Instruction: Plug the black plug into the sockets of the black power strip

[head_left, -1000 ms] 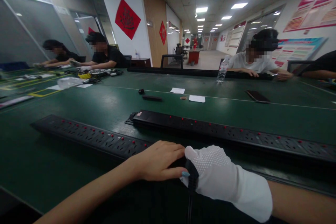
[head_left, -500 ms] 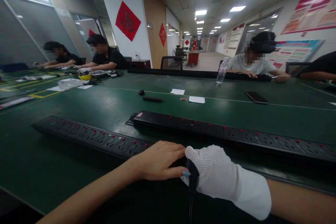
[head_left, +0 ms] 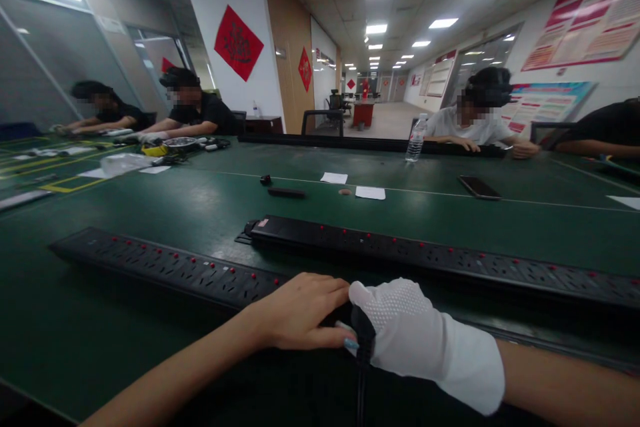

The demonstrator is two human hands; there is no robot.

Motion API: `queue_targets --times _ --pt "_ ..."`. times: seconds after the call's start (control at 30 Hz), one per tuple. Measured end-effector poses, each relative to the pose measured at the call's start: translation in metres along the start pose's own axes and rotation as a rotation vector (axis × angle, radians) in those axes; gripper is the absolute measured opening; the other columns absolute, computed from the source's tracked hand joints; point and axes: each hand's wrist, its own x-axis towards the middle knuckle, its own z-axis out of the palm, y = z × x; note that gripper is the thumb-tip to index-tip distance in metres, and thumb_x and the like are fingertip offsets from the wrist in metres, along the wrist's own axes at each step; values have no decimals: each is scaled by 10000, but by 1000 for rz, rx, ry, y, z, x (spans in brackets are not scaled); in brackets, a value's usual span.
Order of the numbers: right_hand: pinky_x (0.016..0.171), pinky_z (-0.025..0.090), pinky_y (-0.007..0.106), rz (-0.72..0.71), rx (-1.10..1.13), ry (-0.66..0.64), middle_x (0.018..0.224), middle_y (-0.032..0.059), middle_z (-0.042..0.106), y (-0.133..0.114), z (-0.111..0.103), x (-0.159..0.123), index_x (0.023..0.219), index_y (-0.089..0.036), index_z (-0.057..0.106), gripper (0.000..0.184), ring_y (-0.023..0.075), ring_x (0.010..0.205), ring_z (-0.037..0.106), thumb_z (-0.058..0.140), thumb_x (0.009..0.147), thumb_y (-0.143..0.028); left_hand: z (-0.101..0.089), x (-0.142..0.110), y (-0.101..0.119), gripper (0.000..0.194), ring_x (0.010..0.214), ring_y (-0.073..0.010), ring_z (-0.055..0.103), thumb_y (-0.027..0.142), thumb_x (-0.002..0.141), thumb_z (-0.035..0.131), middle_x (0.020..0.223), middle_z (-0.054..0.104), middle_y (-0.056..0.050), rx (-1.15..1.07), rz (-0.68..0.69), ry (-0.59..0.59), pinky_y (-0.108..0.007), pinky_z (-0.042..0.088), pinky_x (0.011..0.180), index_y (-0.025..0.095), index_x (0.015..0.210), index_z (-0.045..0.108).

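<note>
Fingers of a bare left hand (head_left: 300,313) clasped the near end of a black power strip (head_left: 165,269), thumb tucked beneath, while a white-gloved right hand (head_left: 403,317) gripped a black cord fitting (head_left: 365,337) right beside it. The strip lay aslant on a green table (head_left: 190,203), its red-dotted sockets facing up; the hands hid its near end. Just beyond lay a second power strip (head_left: 425,261). Farther back were a phone (head_left: 480,187) and a water bottle (head_left: 416,140), near a co-worker in a white shirt (head_left: 445,123) seated opposite.
</note>
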Motion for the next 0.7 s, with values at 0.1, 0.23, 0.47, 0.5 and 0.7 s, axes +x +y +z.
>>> queue_targets --times 0.1,0.23,0.47,0.5,0.7 --pt "474 331 245 -18 48 -15 670 18 608 1 -2 0 860 -170 484 313 156 537 569 485 772 -470 0 0 0 532 851 -204 573 595 856 297 983 588 -86 0 -3 -7 -313 432 784 139 1015 520" --pt "515 376 249 -45 103 -29 726 26 622 2 -4 0 913 -158 494 329 146 572 578 498 780 -460 0 0 0 553 857 -209 575 602 859 270 984 590 -96 5 -2 -7 -316 432 780 136 1026 519" --pt "480 348 241 -42 58 11 649 12 591 1 -2 0 832 -164 499 313 139 519 553 493 778 -472 -1 0 1 556 860 -210 579 603 854 291 998 595 -97 -1 0 -6 -319 433 790 135 1039 527" --pt "487 354 239 -54 61 15 662 19 598 2 -2 -1 837 -161 502 307 139 529 557 488 786 -463 -1 0 0 554 866 -210 579 600 855 293 1007 594 -98 -3 1 -5 -320 432 794 135 1044 527" --pt "499 372 250 -57 86 -5 712 40 618 3 -2 -1 874 -156 510 323 152 554 570 478 794 -467 -1 0 0 549 885 -214 576 586 860 298 1040 587 -103 -3 12 2 -326 436 801 132 1076 517"
